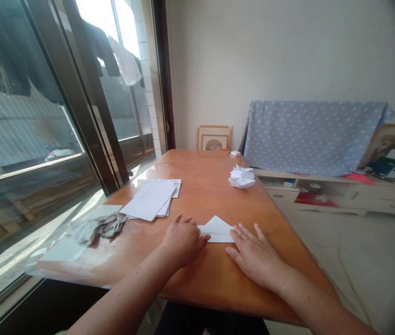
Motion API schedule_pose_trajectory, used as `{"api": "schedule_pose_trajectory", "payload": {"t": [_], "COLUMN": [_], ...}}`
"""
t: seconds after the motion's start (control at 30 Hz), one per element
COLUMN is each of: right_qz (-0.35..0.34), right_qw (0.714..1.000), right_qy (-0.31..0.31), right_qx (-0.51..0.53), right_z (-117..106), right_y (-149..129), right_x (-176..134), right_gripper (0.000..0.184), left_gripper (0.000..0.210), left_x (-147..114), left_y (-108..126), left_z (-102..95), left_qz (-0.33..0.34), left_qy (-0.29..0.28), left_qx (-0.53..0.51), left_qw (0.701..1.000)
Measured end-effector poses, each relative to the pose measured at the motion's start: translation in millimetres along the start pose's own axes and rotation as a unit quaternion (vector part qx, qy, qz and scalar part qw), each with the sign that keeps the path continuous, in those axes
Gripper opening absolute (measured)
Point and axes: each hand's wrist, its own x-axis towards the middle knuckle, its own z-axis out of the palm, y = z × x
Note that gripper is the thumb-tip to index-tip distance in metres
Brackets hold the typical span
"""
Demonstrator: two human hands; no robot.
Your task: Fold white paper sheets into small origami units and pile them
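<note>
A white sheet of paper [217, 236], folded to a triangular peak with a flat band along its bottom, lies on the wooden table in front of me. Small printed marks run along the band. My left hand [183, 239] rests at the paper's left end, fingers apart and slightly bent, the thumb by the lower edge. Flat over the right end lies my right hand [255, 253], its fingers stretched out and spread. The hands cover both ends of the paper.
A stack of white paper sheets [151, 200] lies to the left, beside a crumpled grey cloth [108, 225]. Several pointed folded papers [242, 177] are piled near the table's right edge. A small white box [235, 153] sits at the far end of the table [204, 186].
</note>
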Motion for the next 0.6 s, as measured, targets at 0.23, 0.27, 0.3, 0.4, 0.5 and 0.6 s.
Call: {"api": "schedule_pose_trajectory", "payload": {"t": [0.23, 0.27, 0.3, 0.4, 0.5, 0.6], "right_qz": [-0.017, -0.016, -0.009, 0.025, 0.040, 0.021], "right_qw": [0.999, 0.998, 0.997, 0.995, 0.996, 0.999], "right_qy": [-0.043, -0.058, -0.066, -0.082, -0.081, -0.044], "right_qx": [-0.021, -0.036, -0.047, -0.041, -0.017, 0.001], "right_z": [-42, -48, -52, -59, -55, -44], "right_y": [-2, -1, -1, 2, 8, 16], "right_x": [27, 33, 39, 54, 60, 59], "right_gripper": [0.043, 0.043, 0.043, 0.039, 0.038, 0.034], "left_gripper": [0.036, 0.032, 0.028, 0.027, 0.032, 0.039], "left_x": [41, 48, 55, 72, 78, 79], "left_y": [-25, -28, -29, -28, -24, -24], "left_z": [-12.9, -11.9, -10.1, -1.2, 8.4, 14.6], "left_qz": [-0.083, -0.081, -0.078, -0.063, -0.042, -0.035], "left_qy": [-0.091, -0.097, -0.100, -0.107, -0.112, -0.111], "left_qx": [-0.124, -0.136, -0.145, -0.173, -0.201, -0.219], "left_qw": [0.985, 0.983, 0.981, 0.977, 0.972, 0.969]}}
